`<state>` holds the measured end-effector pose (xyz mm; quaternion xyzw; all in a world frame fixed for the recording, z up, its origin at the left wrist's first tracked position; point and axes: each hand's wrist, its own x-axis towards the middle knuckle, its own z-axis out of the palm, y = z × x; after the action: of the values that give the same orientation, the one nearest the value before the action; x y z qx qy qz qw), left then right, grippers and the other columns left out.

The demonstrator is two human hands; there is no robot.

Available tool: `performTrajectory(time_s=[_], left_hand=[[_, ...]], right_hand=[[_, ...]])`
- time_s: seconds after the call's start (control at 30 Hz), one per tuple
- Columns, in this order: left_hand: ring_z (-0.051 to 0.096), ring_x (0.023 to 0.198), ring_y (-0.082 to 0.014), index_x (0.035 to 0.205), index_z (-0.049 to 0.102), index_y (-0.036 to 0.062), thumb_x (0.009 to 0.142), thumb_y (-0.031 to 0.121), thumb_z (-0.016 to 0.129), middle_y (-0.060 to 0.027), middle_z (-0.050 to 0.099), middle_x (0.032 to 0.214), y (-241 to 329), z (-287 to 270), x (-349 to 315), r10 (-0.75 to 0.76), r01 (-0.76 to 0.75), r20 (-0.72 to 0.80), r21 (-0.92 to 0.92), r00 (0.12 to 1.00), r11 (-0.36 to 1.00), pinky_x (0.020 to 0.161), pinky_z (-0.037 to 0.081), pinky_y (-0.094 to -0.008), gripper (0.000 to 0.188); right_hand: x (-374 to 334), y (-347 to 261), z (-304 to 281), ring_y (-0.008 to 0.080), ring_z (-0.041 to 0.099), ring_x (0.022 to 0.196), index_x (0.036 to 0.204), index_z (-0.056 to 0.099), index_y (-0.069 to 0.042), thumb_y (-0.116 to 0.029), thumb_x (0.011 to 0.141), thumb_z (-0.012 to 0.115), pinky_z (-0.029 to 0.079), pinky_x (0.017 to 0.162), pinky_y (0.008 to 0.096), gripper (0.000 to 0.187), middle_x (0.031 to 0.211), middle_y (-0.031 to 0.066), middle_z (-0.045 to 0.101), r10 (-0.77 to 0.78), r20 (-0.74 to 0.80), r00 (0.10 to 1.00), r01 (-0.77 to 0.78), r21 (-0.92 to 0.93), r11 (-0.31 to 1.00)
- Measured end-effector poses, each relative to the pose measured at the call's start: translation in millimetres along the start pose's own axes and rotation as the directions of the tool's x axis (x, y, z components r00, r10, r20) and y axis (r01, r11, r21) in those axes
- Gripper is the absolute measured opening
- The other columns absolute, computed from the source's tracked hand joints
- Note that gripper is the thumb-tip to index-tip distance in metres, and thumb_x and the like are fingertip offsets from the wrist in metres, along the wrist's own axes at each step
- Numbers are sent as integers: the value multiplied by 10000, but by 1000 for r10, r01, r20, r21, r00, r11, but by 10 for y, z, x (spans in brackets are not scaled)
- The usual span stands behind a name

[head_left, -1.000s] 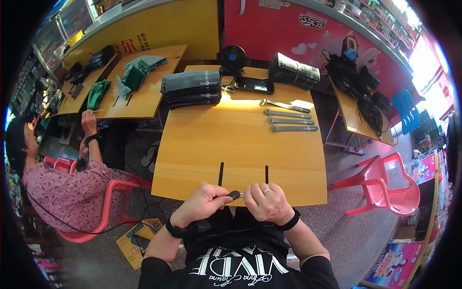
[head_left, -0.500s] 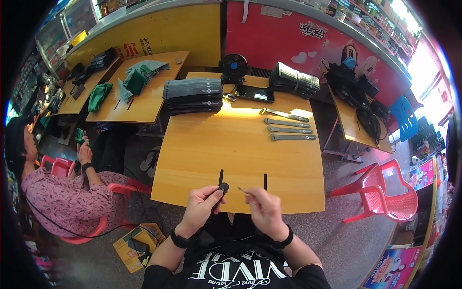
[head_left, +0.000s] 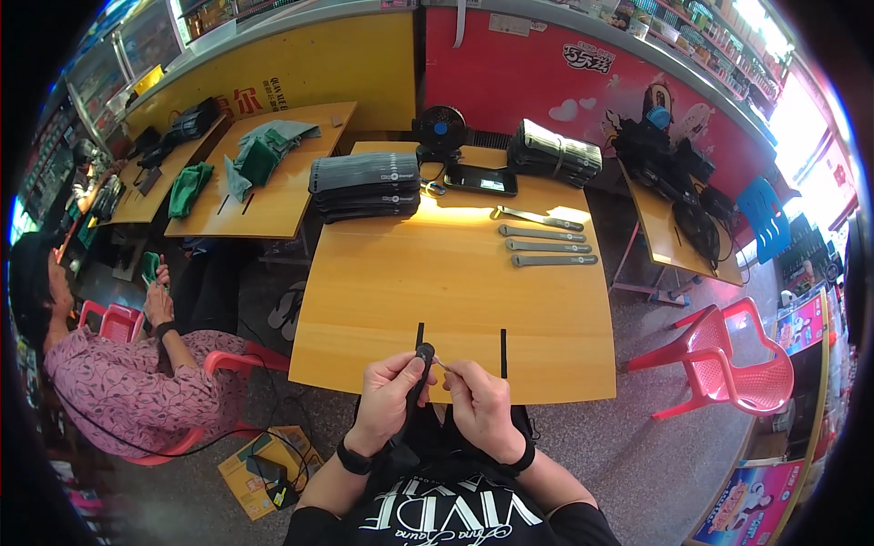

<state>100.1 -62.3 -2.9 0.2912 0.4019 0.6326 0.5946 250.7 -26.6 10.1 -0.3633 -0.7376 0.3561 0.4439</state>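
My left hand (head_left: 387, 400) grips a small black strap-like piece with a round end (head_left: 424, 351) at the near edge of the yellow wooden table (head_left: 455, 273). My right hand (head_left: 478, 405) pinches a thin light thread or tab (head_left: 441, 363) right beside that round end. Both hands sit close together over the table's front edge, between two black slots (head_left: 502, 352). On the table's far right lie several grey straps (head_left: 546, 246) in a row. A stack of dark grey flat pieces (head_left: 364, 187) sits at the far left of the table.
A small black fan (head_left: 441, 127), a black tablet (head_left: 480, 179) and a grey bundle (head_left: 555, 150) stand at the table's far edge. A seated person in a patterned top (head_left: 118, 382) is at the left on a red chair. Another red chair (head_left: 728, 364) stands right.
My hands have come closer together and lifted the black piece slightly above the table's near edge; the right hand now pinches at its round end.
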Motion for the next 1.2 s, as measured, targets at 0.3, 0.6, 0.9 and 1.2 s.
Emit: performTrajectory(time_s=[0.3,0.6,0.9,1.2], left_hand=[[551,618,-85,1039,660,-19,980,159,554,-41,641,796,8,46,-21,-11,11,-18,-21,1000,1000,544,453,-209,215],[547,618,-79,1043,659,-18,976,156,561,-38,639,794,-5,39,-37,5,-5,-15,-28,1000,1000,546,451,-205,211],[580,682,-135,991,664,-31,876,10,643,-71,637,823,92,-53,20,307,-376,218,577,926,725,611,463,-257,124],[613,802,-134,1033,649,-41,965,89,532,-67,666,906,359,-132,60,-173,-16,348,478,922,878,738,475,-251,187]], right_hand=[[-38,26,20,210,637,584,916,593,25,53,868,592,469,504,279,56,703,138,621,-56,-19,998,55,-53,997],[-41,16,29,240,645,592,901,598,23,59,856,595,479,508,298,58,724,147,627,-88,-11,996,86,-114,990],[171,13,-219,271,609,554,843,617,-3,0,820,661,451,481,327,50,679,139,608,-67,142,988,72,-33,997],[285,92,-263,324,572,572,732,592,-50,-154,815,703,421,481,405,173,637,108,548,-328,258,909,357,-72,931]])
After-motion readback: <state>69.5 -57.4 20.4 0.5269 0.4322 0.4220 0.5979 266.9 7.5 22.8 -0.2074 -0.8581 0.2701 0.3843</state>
